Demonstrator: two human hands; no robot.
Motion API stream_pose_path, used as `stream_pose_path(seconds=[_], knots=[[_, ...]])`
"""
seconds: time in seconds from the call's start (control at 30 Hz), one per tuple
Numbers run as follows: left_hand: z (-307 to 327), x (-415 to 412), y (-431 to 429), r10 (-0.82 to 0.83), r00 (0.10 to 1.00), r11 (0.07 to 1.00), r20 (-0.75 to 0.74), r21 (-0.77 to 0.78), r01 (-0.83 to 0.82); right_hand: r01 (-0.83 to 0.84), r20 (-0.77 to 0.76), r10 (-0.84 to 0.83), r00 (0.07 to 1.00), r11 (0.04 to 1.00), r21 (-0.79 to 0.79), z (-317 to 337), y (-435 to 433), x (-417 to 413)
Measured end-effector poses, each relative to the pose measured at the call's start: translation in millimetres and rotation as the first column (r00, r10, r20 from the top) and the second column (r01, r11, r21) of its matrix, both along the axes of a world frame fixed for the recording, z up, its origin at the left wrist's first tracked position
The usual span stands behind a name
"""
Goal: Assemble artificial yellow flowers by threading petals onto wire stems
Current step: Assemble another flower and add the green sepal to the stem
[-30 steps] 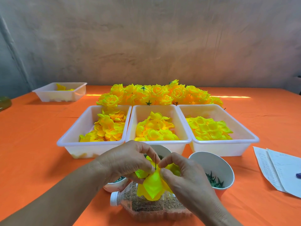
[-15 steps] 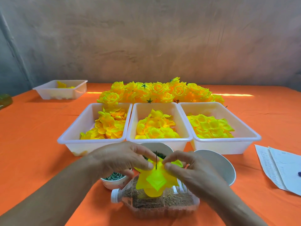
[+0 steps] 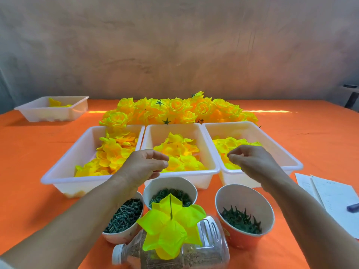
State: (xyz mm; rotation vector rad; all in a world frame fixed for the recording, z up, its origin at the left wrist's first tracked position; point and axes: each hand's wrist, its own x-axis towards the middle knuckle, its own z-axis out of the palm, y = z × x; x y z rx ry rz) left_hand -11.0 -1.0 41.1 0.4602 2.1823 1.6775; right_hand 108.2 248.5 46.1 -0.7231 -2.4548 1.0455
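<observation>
At 6 o'clock, your half-built neon-yellow fabric flower [image 3: 171,233] sits on the sand-filled clear plastic bottle [image 3: 211,249]. Its petals are spread and its thin dark wire stem [image 3: 171,206] points toward 12. Beyond, your left hand [image 3: 143,166] and right hand [image 3: 250,162] hover over the white plastic trays [image 3: 180,172], each grip loosely curled and empty.

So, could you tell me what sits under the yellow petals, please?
A clear plastic bottle lying on its side, holding brown grains, white cap at left. The petals hide the wire lower down.
</observation>
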Motion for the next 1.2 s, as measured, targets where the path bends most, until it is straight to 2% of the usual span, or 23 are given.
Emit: stream_pose_path(seconds=[0.1, 0.2, 0.37, 0.57, 0.63, 0.73, 0.8, 0.87, 0.97, 1.03, 1.2], knots=[[-10, -14, 11, 0.042, 0.998, 0.999, -0.045, 0.007, -0.041, 0.091, 0.07, -0.099, 0.993, 0.989, 0.12, -4, 28, -30], [-19, -23, 19, 0.044, 0.999, 0.999, -0.027, -0.01, -0.045, 0.137, 0.134, -0.171, 0.976, 0.963, 0.233, -9, 54, -58], [-32, -32, 21, 0.042, 0.997, 0.996, -0.058, -0.081, -0.047, 0.199, 0.191, -0.274, 0.943, 0.92, 0.337, -21, 83, -99], [-39, -32, 24, 0.059, 0.987, 0.98, -0.151, -0.181, -0.086, 0.256, 0.327, -0.387, 0.862, 0.889, 0.379, -37, 103, -124], [-41, -32, 26, 0.063, 0.981, 0.973, -0.181, -0.205, -0.101, 0.305, 0.334, -0.418, 0.845, 0.889, 0.341, -40, 107, -126], [-42, -34, 27, 0.067, 0.975, 0.966, -0.21, -0.231, -0.116, 0.313, 0.311, -0.377, 0.873, 0.92, 0.236, -42, 110, -125], [-42, -35, 28, 0.068, 0.975, 0.965, -0.212, -0.233, -0.118, 0.297, 0.233, -0.335, 0.913, 0.937, 0.186, -39, 112, -121], [-41, -35, 28, 0.069, 0.975, 0.965, -0.21, -0.234, -0.118, 0.301, 0.067, -0.307, 0.949, 0.949, 0.089, -30, 114, -115], [-39, -33, 28, 0.076, 0.978, 0.966, -0.197, -0.228, -0.121, 0.322, -0.186, -0.33, 0.926, 0.944, -0.074, -10, 114, -105], [-38, -32, 28, 0.089, 0.98, 0.967, -0.177, -0.221, -0.128, 0.3, -0.266, -0.325, 0.908, 0.945, -0.128, 3, 109, -98], [-29, -30, 27, 0.117, 0.991, 0.982, -0.063, -0.14, -0.125, 0.264, -0.377, -0.297, 0.877, 0.955, -0.138, 22, 87, -84]])
